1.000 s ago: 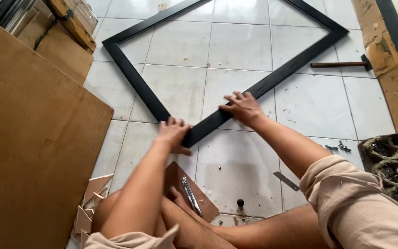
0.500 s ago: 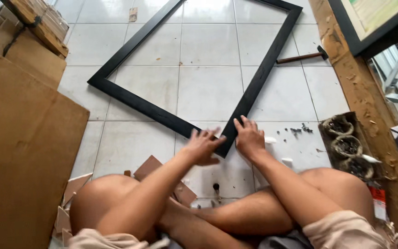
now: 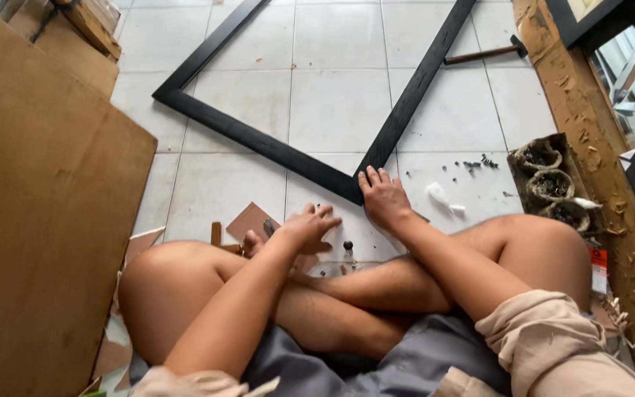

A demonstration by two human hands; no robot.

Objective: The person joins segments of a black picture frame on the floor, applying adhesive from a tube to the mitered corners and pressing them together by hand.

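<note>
A large black picture frame lies flat on the white tiled floor, one corner pointing toward me. My right hand rests flat on that near corner, fingers spread on the wood. My left hand has come off the frame and hovers low over the floor by my crossed legs, fingers loosely curled, near a small dark tool and a brown cardboard scrap. I cannot tell whether it holds anything.
A big brown board leans at the left. A hammer lies at the far right of the frame. Scattered small nails, a box of nail-filled cups and a rough wooden plank sit at the right.
The frame's near corner has come closer to my legs. My left hand left the frame and dropped toward the floor near my knee; my right hand stays on the corner.
</note>
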